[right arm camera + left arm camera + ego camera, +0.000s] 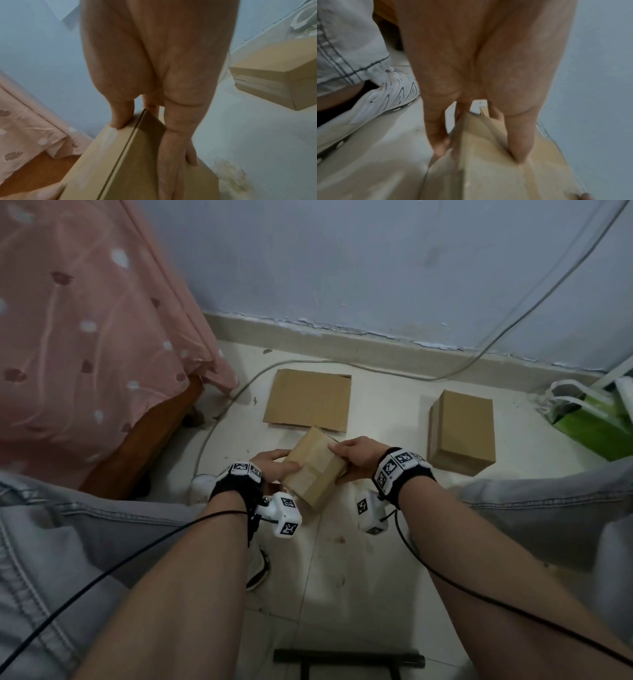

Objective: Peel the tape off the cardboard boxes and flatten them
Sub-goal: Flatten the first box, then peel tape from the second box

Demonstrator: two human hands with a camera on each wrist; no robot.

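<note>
A small brown cardboard box is held above the floor between both hands, tilted, with clear tape running across its top face. My left hand grips its left side, thumb on the top face and fingers along the side. My right hand grips the right end, thumb on top and fingers on the end face. The same box fills the lower part of the left wrist view and the box also fills the bottom of the right wrist view.
A flattened cardboard sheet lies on the tile floor behind the held box. A second closed box stands at the right. A green bag sits far right, a cable runs along the floor, and a pink-covered bed is left.
</note>
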